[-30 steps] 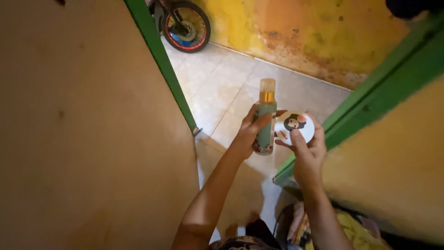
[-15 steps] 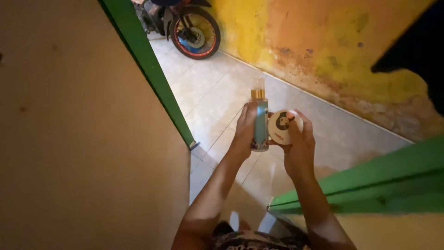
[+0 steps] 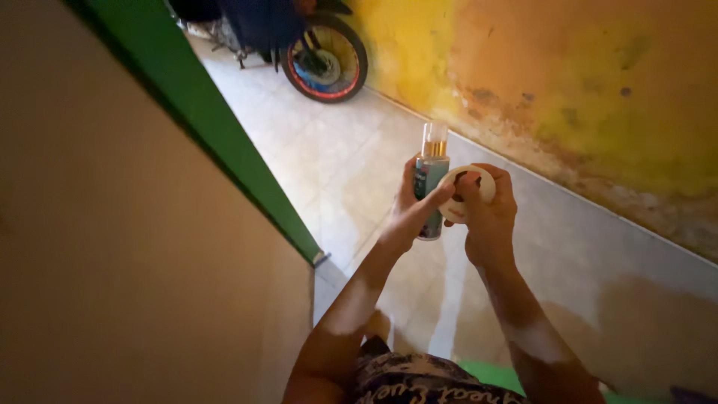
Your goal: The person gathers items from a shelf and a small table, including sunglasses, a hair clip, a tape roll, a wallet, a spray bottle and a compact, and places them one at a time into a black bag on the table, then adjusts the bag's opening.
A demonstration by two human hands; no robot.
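My left hand (image 3: 410, 213) grips a teal spray bottle (image 3: 430, 187) upright; beside the bottle, my right hand (image 3: 490, 217) clasps a round white compact (image 3: 465, 196), ready for opening.

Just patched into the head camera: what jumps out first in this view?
Dead centre, the left hand grips an upright teal spray bottle with a gold collar and clear cap, while the right hand holds a small round white tin against it. Behind them runs a peeling yellow-orange wall, and a motorbike wheel with a red rim stands at the top.
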